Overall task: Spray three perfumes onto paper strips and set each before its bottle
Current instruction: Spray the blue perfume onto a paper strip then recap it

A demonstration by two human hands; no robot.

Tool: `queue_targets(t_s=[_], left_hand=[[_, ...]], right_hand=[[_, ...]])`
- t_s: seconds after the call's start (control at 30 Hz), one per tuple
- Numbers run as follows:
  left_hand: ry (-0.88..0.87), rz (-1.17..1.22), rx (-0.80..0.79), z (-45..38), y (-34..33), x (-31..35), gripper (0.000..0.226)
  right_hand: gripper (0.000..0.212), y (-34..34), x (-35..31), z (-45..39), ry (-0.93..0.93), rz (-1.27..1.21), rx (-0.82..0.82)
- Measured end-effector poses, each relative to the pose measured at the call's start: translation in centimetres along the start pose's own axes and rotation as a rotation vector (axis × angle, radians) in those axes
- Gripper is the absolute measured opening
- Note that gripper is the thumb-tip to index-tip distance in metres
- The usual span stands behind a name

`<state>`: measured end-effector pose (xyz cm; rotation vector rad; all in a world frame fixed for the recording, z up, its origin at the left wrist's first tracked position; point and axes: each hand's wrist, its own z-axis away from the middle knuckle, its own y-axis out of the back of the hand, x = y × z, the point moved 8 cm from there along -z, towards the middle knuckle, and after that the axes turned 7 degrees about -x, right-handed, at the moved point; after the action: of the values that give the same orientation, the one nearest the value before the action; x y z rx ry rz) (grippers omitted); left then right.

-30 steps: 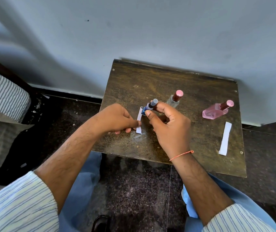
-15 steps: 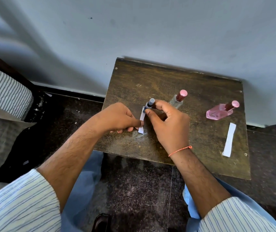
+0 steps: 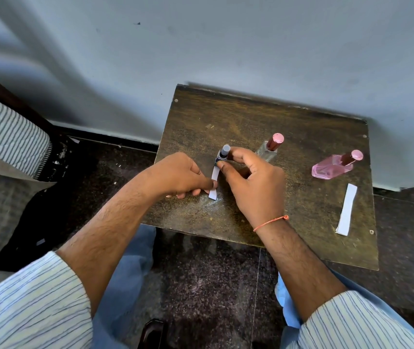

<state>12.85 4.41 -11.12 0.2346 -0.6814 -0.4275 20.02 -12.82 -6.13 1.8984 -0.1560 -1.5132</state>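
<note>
Head view: a small dark wooden table stands against a pale wall, with 3 perfume bottles on or over it. The right hand is closed around a small blue bottle with a grey cap, thumb and fingers pinching its body near the table's left side. The left hand pinches a narrow white paper strip by its lower part, holding the strip's upper end right against the blue bottle. Just behind the right hand stands a clear glass bottle with a dark red cap, upright. Further right sits a pink glass bottle with a red and pink cap, and in front of it lies a second white paper strip, flat on the wood.

The strip in hand looks feather-light and floppy; it probably bends or flutters under spray, so a pinch at 1 end seems right. The glass bottles are likely hard, smooth and breakable, best gripped around the body, not by the cap.
</note>
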Motion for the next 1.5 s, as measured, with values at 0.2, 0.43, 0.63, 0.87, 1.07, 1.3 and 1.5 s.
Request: queue_targets(t_s=[0.2, 0.43, 0.63, 0.87, 1.07, 1.3, 1.5], left_hand=[[0.002, -0.017, -0.028, 0.2, -0.2, 0.0, 0.045], [0.040, -0.078, -0.137, 0.7, -1.2, -0.1, 0.042], [0.044, -0.062, -0.162, 0.6, -1.3, -0.3, 0.043], [0.027, 0.008, -0.149, 0.6, -1.1, -0.1, 0.027], [0.050, 0.047, -0.178, 0.4, -1.1, -0.2, 0.029], [0.057, 0.054, -0.219, 0.5, -1.3, -0.1, 0.031], [0.065, 0.053, -0.225, 0.4, -1.3, 0.0, 0.032]], right_hand=[[0.025, 0.0, 0.1, 0.0, 0.007, 0.012, 0.000], [0.025, 0.2, 0.1, 0.0, 0.016, 0.005, 0.004], [0.025, 0.2, 0.1, 0.0, 0.021, 0.008, 0.007], [0.024, 0.6, 0.2, 0.0, 0.015, -0.042, 0.069], [0.025, 0.7, -0.3, 0.2, 0.044, -0.025, 0.069], [0.025, -0.2, -0.3, 0.3, 0.034, -0.013, -0.027], [0.025, -0.7, -0.2, 0.1, 0.023, 0.019, -0.062]])
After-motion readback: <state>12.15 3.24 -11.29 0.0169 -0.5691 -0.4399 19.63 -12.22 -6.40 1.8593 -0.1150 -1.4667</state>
